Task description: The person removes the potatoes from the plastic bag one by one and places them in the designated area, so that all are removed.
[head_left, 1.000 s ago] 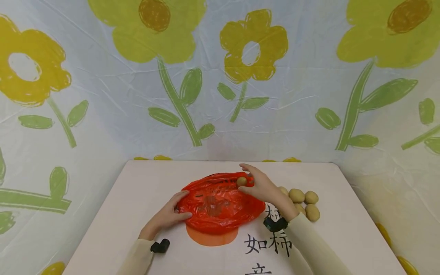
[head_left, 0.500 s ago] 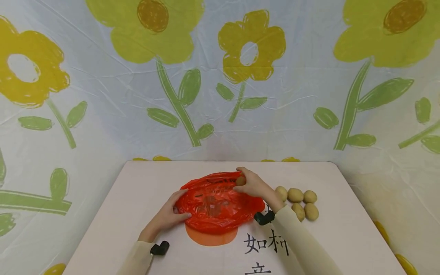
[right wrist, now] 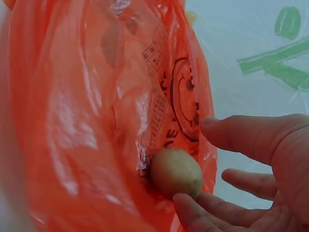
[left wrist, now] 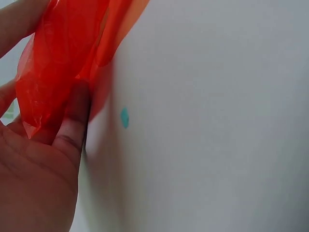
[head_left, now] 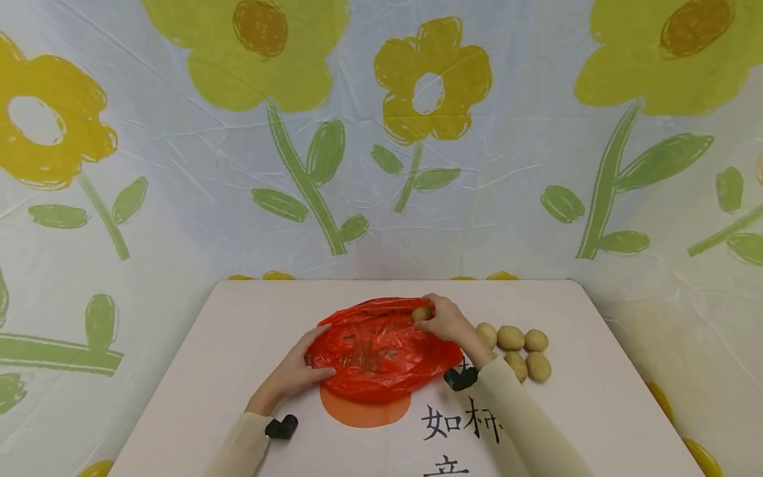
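Note:
A crumpled red plastic bag lies on the table, with dark shapes showing faintly through it. My left hand holds its left end, thumb on the near side and fingers on the far side. In the left wrist view, the red film hangs between the thumb and fingers of the left hand. A small potato rests against the printed plastic by the bag's right end. My right hand is over this potato; in the right wrist view, lower fingertips touch it while the upper finger stays apart.
Several potatoes stand grouped on the table right of the bag, beside my right forearm. The pale table top carries a printed orange shape and black characters. A flower-patterned cloth rises behind.
My right hand moved left over the potato by the bag, then slightly back right. The bag, the potato and my left hand shifted a little to the right.

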`<action>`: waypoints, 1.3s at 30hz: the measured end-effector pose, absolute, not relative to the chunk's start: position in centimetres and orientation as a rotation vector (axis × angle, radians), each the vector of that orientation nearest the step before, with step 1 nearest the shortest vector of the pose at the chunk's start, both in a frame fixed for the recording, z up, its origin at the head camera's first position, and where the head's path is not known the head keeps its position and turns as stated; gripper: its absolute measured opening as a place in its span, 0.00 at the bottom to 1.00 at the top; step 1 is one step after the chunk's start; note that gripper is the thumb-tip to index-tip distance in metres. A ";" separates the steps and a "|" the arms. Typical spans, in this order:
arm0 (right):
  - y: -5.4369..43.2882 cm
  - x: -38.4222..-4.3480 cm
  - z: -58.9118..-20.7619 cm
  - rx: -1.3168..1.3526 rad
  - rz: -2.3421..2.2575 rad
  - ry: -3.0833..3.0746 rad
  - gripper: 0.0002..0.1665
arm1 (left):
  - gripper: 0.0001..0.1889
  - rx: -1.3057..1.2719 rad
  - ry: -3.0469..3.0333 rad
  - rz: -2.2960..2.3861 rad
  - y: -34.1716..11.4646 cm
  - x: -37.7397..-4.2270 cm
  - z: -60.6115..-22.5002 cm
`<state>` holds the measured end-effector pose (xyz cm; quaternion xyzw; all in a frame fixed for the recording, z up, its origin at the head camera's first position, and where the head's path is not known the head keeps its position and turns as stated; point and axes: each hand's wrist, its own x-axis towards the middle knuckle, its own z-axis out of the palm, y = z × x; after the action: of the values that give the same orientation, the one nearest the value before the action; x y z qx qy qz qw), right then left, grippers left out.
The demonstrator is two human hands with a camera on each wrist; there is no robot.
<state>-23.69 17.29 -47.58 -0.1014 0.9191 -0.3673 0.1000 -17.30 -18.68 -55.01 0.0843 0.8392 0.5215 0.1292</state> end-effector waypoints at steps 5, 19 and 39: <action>17.5 -23.8 -47.7 -0.279 -1.065 2.712 0.34 | 0.49 0.214 2.437 1.523 -18.5 -17.4 -55.2; 15.9 -24.4 -47.8 -0.455 -1.064 2.611 0.32 | 0.49 0.260 2.398 1.526 -18.9 -17.7 -55.3; 13.3 -24.7 -49.2 -0.558 -0.939 2.505 0.30 | 0.49 0.236 2.411 1.519 -18.9 -17.7 -55.9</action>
<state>-24.67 13.33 -49.18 -0.2001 0.8975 -0.3364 0.2030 -17.71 -18.91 -55.87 0.0817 0.8348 0.5259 0.1410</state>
